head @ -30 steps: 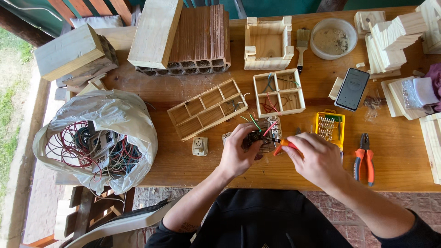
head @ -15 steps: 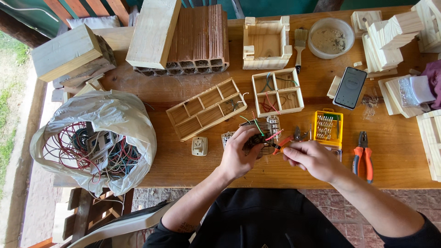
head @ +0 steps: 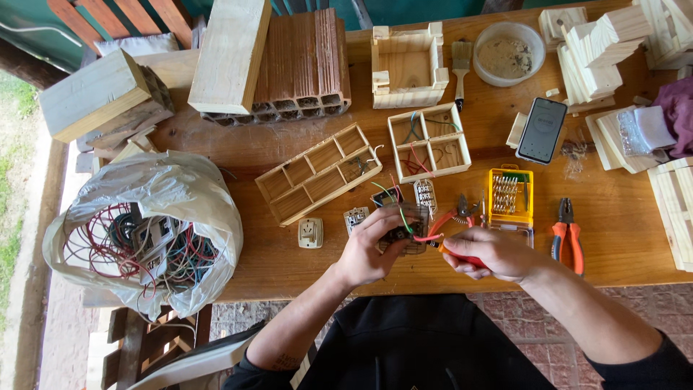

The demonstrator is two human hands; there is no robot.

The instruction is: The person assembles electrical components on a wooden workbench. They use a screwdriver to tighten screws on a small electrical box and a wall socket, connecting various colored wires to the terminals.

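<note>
My left hand [head: 369, 249] grips a small electrical socket module [head: 406, 225] with green and red wires sticking out of it, just above the table's front edge. My right hand [head: 491, 254] holds a red-handled tool [head: 462, 256], its tip pointing left toward the module. Both hands sit close together at the middle front of the wooden table [head: 289, 253]. A white wall socket [head: 310, 232] and other socket parts [head: 355, 218] lie just left of my left hand.
A plastic bag of tangled wires [head: 144, 231] sits at the left. Orange pliers [head: 568, 235] and a yellow bit case [head: 510, 196] lie right. Wooden compartment trays [head: 321, 173], a brick [head: 303, 65], wood blocks [head: 229, 45], a phone [head: 543, 130], a bowl [head: 511, 52] and brush [head: 460, 61] stand farther back.
My hands have drawn slightly closer to my body with the module and the tool. The red tool now lies lower in my right hand, pointing left.
</note>
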